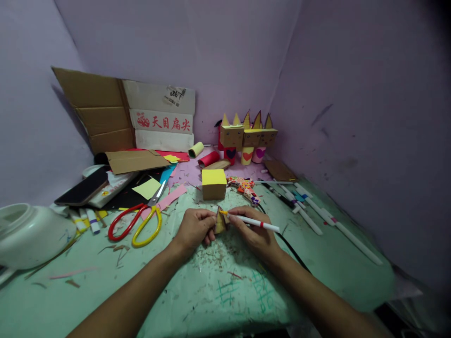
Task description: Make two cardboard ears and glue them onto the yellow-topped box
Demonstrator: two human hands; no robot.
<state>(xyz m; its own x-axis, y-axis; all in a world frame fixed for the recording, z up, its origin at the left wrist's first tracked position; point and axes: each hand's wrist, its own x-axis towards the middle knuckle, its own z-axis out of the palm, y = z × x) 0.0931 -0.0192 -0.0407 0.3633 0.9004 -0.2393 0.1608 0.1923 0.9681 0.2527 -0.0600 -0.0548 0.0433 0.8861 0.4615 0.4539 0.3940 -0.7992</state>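
Pointed cardboard piece sits in front of the yellow-topped box, pinched in left-hand fingers; right hand grips the white marker, tip at the cardboard. Likely light, stiffish, dry, not slippery; tip could crease, so best held low by its edges.

Both hands pinching, forearms angled inward.

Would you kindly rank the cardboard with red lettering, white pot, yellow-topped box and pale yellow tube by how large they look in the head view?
Largest to smallest:
Cardboard with red lettering
White pot, partly cut off by the picture's edge
Yellow-topped box
Pale yellow tube
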